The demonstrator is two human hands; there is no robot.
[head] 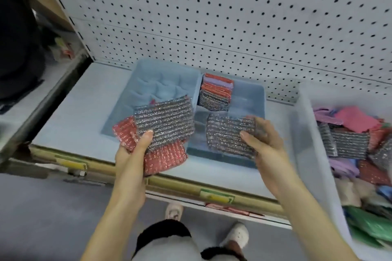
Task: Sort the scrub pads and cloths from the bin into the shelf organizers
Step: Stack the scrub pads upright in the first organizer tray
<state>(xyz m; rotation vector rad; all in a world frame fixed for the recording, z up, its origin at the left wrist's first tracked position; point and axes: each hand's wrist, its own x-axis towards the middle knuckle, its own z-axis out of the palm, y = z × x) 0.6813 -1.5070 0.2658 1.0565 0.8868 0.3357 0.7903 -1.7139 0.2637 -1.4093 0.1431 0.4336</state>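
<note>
Faced a white pegboard wall [233,17] above a pale shelf [80,116]. Found two blue trays side by side on it: left organizer [131,91] with dividers, right organizer [254,99] with stored pads [215,93], red, lilac and grey, stacked on edge in its back-left part.

Held a fan of pads in left hand [135,150], over left organizer's near edge: grey scrub pad [167,121] on top, red pads [165,157] beneath. Clamped thumb down on grey pad's near-left corner; fingers curled under the fan, mostly hidden.

Pinched second grey pad [227,135] in right hand [267,144], above right organizer's front section: thumb on top face near its right edge, fingers wrapped behind, blurred. Held the two loads apart, not touching.

Saw clear bin [305,133] at far right of shelf, piled with mixed pads and cloths [350,144]: grey, red, pink, purple, green.
</note>
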